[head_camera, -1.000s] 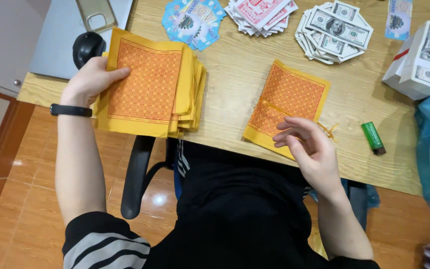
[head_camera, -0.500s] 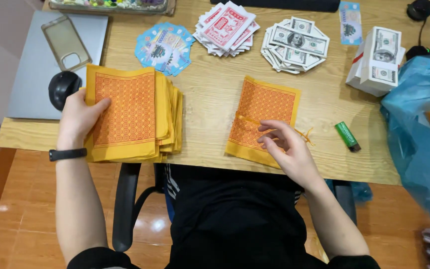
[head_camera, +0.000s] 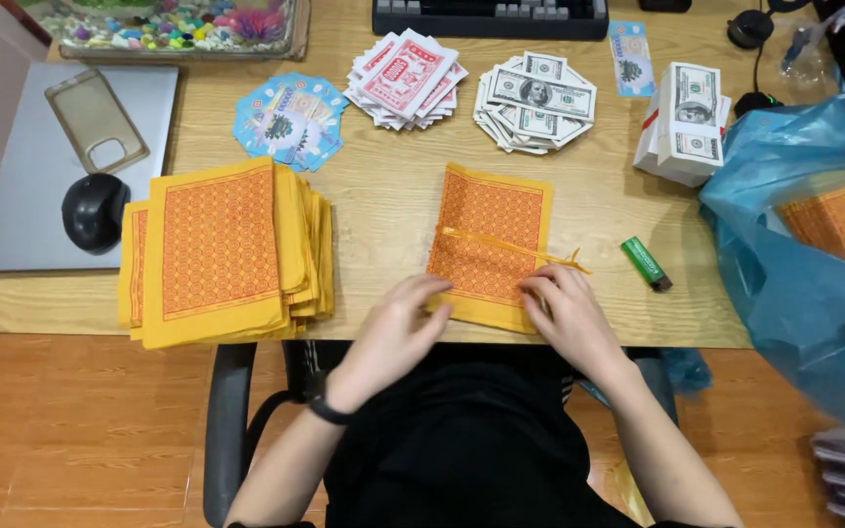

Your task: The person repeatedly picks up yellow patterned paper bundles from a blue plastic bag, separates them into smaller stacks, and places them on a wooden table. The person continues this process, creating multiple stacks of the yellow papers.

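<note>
Both hands are on the tied bundle (head_camera: 489,244) of orange-and-yellow paper now. The left hand (head_camera: 398,328) has come across from the big loose stack (head_camera: 222,249), where it rested half a second ago, and lands on the bundle's near left corner, fingers loosely spread, flat on the paper and gripping nothing. The right hand (head_camera: 564,315) stays at the near right corner, fingers curled down onto the edge just below the loose ends of the yellow tie (head_camera: 515,246); I cannot tell whether it pinches the paper or merely presses it. So the attention moves off the stack and onto this one bundle, worked two-handed.

The bundle lies flat on the surface (head_camera: 383,210), to the right of the stack and well apart from it, its near edge at the surface's front rim. Its long axis runs away from the person, far end tipped slightly right. The tie crosses it about midway, knot end trailing off the right side toward the green lighter (head_camera: 645,263), which sits just beside the bundle.
</note>
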